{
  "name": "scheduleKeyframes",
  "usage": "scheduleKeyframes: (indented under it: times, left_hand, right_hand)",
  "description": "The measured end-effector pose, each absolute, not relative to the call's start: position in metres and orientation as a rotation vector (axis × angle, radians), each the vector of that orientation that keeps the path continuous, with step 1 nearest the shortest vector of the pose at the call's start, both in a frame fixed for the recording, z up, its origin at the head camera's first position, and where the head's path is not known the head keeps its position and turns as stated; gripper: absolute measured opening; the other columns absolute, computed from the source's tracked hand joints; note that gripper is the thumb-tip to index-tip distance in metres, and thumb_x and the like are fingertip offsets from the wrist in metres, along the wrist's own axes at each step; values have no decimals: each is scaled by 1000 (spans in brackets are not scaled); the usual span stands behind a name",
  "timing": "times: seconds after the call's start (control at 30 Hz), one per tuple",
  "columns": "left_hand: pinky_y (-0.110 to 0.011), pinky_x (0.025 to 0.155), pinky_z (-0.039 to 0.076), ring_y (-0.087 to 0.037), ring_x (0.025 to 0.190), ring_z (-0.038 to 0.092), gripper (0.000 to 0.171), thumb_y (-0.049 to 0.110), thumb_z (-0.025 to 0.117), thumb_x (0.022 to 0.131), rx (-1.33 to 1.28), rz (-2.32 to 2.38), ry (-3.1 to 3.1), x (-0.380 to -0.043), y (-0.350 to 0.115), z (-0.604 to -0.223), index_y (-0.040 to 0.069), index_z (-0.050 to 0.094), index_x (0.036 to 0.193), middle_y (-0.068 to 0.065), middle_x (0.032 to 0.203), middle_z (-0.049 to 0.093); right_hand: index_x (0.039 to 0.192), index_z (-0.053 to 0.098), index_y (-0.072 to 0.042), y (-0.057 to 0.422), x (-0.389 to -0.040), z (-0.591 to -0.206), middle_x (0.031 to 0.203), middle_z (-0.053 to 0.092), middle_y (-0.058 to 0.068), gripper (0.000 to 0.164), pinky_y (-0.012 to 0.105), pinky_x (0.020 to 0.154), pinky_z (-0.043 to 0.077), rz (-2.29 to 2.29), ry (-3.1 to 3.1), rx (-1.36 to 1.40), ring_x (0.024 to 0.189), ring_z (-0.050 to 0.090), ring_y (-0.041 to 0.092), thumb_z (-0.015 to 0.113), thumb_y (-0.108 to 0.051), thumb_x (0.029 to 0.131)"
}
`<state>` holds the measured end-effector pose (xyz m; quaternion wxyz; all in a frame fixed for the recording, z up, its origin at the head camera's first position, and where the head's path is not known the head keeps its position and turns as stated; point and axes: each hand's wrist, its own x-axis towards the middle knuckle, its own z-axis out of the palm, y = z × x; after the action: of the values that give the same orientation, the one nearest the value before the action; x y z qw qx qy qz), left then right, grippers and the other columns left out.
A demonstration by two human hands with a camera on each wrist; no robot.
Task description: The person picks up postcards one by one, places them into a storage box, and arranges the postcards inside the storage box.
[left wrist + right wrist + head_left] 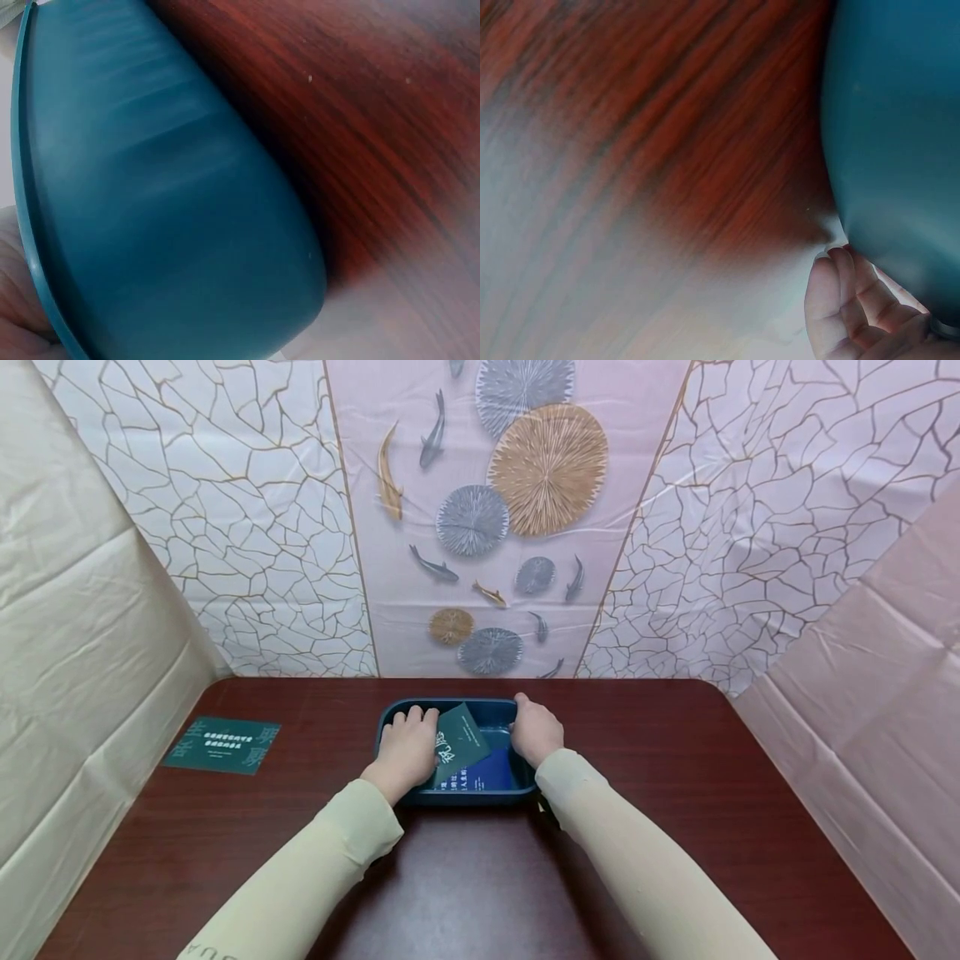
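Observation:
A dark teal plastic bin sits toward the back of the table, and its outer wall fills much of the left wrist view. My left hand reaches over the bin's left part and holds a green card with white lettering, tilted inside the bin. Beneath that card lies a blue card with white writing, partly covered. My right hand grips the bin's right side at the rim. Its curled fingers show against the outside of the bin in the right wrist view.
Another green card with white print lies flat on the dark red-brown wooden table, left of the bin. A patterned cloth hangs behind the table's back edge, with pale cloth walls on both sides.

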<state>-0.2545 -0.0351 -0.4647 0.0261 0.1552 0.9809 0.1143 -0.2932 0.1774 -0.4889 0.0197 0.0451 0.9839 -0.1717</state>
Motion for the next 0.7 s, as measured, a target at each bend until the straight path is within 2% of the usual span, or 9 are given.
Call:
scheduleKeyframes:
  times: [0.13,0.27,0.47,0.7]
  left_hand:
    - [-54,98,37,-39,121,43,64,22,72,87,511,336,3011,-254,-35,-467,4,43,142,-18,137,46]
    - [-54,96,39,-38,116,46,58,19,72,87,556,339,2971,-253,-34,-468,2,48,137,-17,134,50]
    - [-51,93,42,-35,110,49,52,14,72,87,622,354,2912,-254,-31,-469,3,52,134,-15,129,53]
    - [-53,102,36,-36,125,45,54,12,67,90,670,346,2832,-259,-26,-473,6,48,140,-14,139,49]
  right_hand:
    - [146,41,-14,177,-291,-487,120,63,12,54,45,75,54,-546,3057,133,83,63,24,61,-19,96]
    - [146,41,-13,177,-290,-486,122,63,13,54,48,80,53,-554,3062,127,89,63,26,61,-19,96]
    - [144,42,-13,177,-289,-485,121,63,13,53,49,80,53,-552,3058,122,88,63,26,61,-19,96]
    - [144,42,-13,176,-289,-484,120,63,13,52,47,78,53,-550,3058,122,86,63,25,61,-19,96]
